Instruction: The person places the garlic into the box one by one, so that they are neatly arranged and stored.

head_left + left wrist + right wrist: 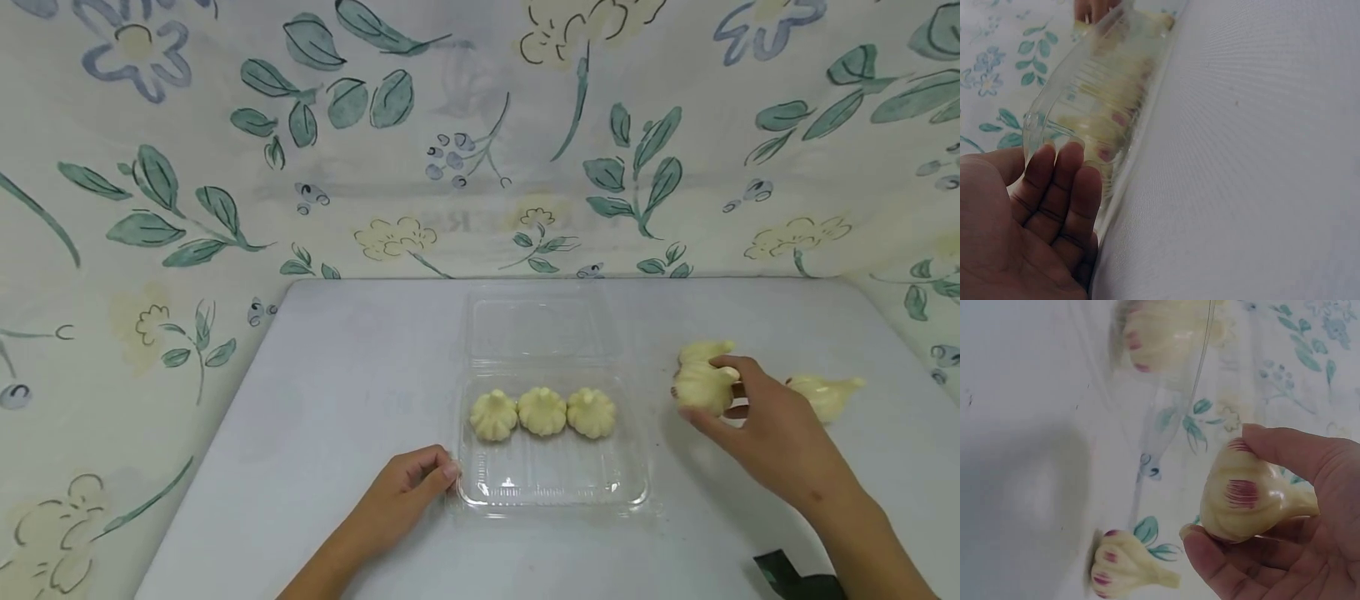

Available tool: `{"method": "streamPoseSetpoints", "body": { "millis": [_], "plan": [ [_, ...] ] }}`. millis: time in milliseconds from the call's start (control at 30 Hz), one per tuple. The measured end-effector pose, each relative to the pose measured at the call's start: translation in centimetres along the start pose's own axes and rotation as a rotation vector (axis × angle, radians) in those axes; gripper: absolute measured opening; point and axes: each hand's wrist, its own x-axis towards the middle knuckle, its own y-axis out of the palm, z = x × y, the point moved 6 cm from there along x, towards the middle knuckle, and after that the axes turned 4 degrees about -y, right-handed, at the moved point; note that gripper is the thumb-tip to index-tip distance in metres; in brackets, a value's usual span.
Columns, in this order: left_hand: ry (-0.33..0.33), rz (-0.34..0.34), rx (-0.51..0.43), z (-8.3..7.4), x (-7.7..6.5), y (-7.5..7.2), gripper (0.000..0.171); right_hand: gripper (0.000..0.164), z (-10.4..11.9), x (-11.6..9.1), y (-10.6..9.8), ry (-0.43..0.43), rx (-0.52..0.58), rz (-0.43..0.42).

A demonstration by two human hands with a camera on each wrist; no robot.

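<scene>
My right hand [780,421] pinches a pale yellow garlic bulb [703,390] between thumb and fingers, to the right of a clear plastic container [551,483]. Purple-red streaks mark the held bulb's side in the right wrist view, and its stem points toward the palm. Three garlic bulbs sit in a row inside the container, the middle one [542,412] touching its neighbours, stems up. With thumb and fingertips, my left hand [408,492] grips the container's left rim near the front corner. In the left wrist view the container wall [1038,119] passes between thumb and fingers.
Just behind the held bulb lies another garlic bulb [705,350], partly hidden. One more bulb [828,396] lies right of my right hand. The container's lid [540,325] lies folded back. Flowered cloth [487,167] rises behind the white table [360,358].
</scene>
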Motion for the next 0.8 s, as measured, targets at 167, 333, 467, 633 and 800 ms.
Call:
{"method": "streamPoseSetpoints", "body": {
  "millis": [167, 333, 467, 633, 800],
  "plan": [
    [0.002, 0.006, -0.005, 0.0, -0.1, -0.1, 0.023, 0.079, 1.4, 0.0, 0.2, -0.033, -0.001, -0.013],
    [0.000, 0.008, -0.006, -0.1, -0.1, -0.1, 0.023, 0.075, 2.9, -0.1, 0.3, -0.082, 0.005, -0.036],
    [0.005, 0.006, -0.005, -0.2, 0.0, -0.1, 0.022, 0.073, 3.8, -0.3, 0.6, -0.106, 0.033, -0.029],
    [0.018, 0.006, -0.007, -0.2, 0.0, -0.2, 0.022, 0.072, 4.8, -0.4, 1.4, -0.115, 0.058, 0.004],
    [0.023, 0.011, -0.017, 0.0, 0.0, -0.1, 0.023, 0.069, 5.9, -0.4, 2.1, -0.136, 0.078, 0.027]
  ]
}}
